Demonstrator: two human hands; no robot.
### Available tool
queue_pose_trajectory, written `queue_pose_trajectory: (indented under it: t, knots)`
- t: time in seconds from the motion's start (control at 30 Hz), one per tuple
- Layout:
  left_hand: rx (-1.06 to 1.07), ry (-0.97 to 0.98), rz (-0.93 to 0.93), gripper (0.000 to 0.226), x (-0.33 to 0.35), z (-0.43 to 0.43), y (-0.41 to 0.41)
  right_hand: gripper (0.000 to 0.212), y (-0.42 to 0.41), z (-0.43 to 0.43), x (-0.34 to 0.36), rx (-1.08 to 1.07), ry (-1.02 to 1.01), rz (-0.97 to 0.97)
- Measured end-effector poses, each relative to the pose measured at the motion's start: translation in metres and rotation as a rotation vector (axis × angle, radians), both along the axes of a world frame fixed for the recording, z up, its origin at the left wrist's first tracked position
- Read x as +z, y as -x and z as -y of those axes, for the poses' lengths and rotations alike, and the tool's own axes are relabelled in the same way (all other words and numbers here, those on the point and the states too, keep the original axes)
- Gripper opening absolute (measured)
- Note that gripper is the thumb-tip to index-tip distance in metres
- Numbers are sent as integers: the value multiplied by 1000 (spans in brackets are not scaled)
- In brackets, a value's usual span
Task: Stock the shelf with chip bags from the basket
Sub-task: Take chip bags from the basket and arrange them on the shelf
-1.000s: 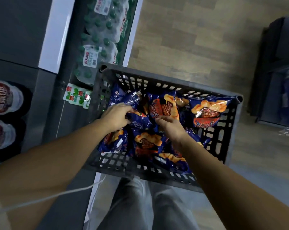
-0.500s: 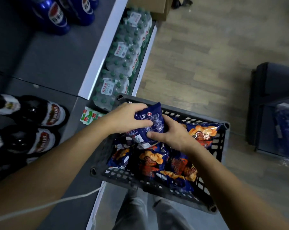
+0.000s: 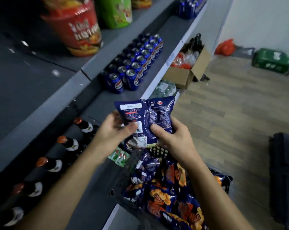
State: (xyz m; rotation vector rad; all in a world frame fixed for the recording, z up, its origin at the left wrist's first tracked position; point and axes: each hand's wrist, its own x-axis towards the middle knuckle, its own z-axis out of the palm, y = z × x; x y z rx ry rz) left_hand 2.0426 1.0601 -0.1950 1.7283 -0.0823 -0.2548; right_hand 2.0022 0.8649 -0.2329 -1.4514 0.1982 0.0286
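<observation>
Gripping chip bag (image 3: 148,113): left hand (image 3: 110,133), right hand (image 3: 172,138)

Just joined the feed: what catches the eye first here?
A blue chip bag, back side showing, is held centre frame by the left hand and right hand, above the basket of more bags. Behind it, blue cans stand in rows on a shelf; a big red tub sits upper left.

A shop; shelves (image 3: 158,83) stocked with canned drinks (image 3: 133,70).
</observation>
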Motion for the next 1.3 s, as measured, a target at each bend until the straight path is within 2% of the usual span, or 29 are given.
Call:
queue_pose_trajectory:
  t: [0.07, 0.17, 0.23, 0.4, 0.63, 0.8, 0.9, 1.0, 1.17, 1.3]
  knots:
    - [33, 6, 2, 95, 22, -13, 20, 35, -3, -17, 32, 56, -12, 76]
    - [113, 14, 50, 67, 62, -40, 44, 39, -6, -50, 74, 153, -36, 176]
    - [205, 33, 81, 57, 84, -58, 57, 38, -7, -75, 97, 220, -55, 217]
    - [384, 59, 220, 52, 127, -117, 89, 38, -3, -145, 147, 366, -52, 300]
    - [639, 36, 354, 39, 173, -219, 150, 35, 24, -253, 199, 661, -86, 360]
    - [771, 26, 387, 31, 194, -283, 203, 31, 51, -330, 216, 780, -171, 305]
    - [840, 33, 394, 35, 198, -310, 232, 29, 68, -368, 222, 828, -226, 271]
    - [892, 11, 412, 29, 199, -332, 255, 33, 85, -398, 225, 871, -267, 237]
    - [935, -62, 371, 50, 193, -360, 279, 32, 101, -429, 225, 896, -276, 194]
    - [1023, -114, 389, 52, 187, -368, 282, 28, 108, -439, 229, 896, -277, 193]
